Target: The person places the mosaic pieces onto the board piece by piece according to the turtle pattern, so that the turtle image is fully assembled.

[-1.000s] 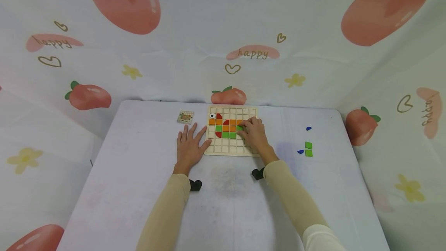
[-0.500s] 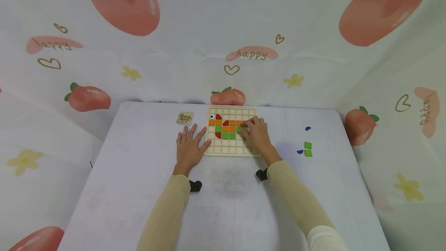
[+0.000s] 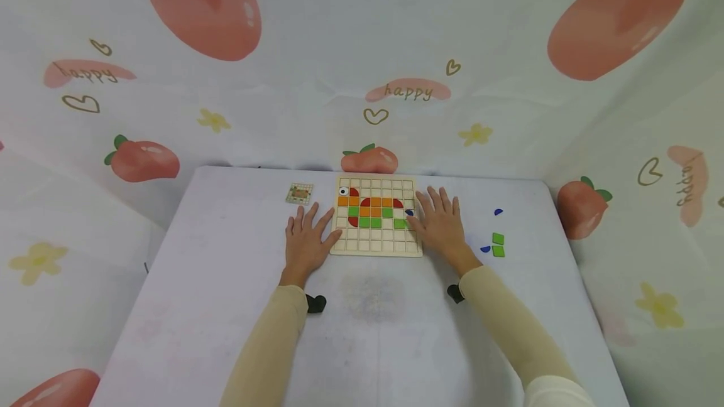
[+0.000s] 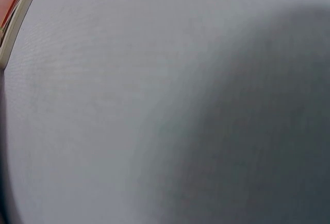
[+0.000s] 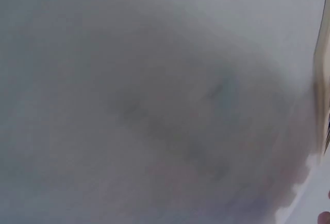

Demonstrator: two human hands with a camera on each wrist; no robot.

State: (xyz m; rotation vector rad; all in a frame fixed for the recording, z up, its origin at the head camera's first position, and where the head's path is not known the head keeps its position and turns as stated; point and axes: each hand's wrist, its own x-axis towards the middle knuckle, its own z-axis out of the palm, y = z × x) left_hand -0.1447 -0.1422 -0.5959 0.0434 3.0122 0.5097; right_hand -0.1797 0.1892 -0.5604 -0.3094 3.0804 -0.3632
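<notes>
A pale wooden grid board (image 3: 376, 245) lies near the table's far edge, with coloured tiles set in its squares. Among them are a white eye tile (image 3: 343, 191), orange squares (image 3: 370, 207), a red rounded tile (image 3: 398, 203), a green square (image 3: 400, 223) and a blue half-round tile (image 3: 410, 213). My left hand (image 3: 307, 240) rests flat with fingers spread, its thumb at the board's left edge. My right hand (image 3: 444, 225) spreads its fingers at the right edge, thumb beside the blue tile, holding nothing visible. Only the board's edge (image 4: 20, 18) shows in the left wrist view.
A small printed pattern card (image 3: 300, 193) lies left of the board. To the right lie two loose green squares (image 3: 498, 245) and two blue half-round tiles (image 3: 498, 211). Patterned cloth (image 3: 317, 80) hangs behind the white table (image 3: 367, 344).
My right hand has let go of the tiles and slid right, its fingers opening out. Red, green and blue tiles it covered now show. The left hand stays in place.
</notes>
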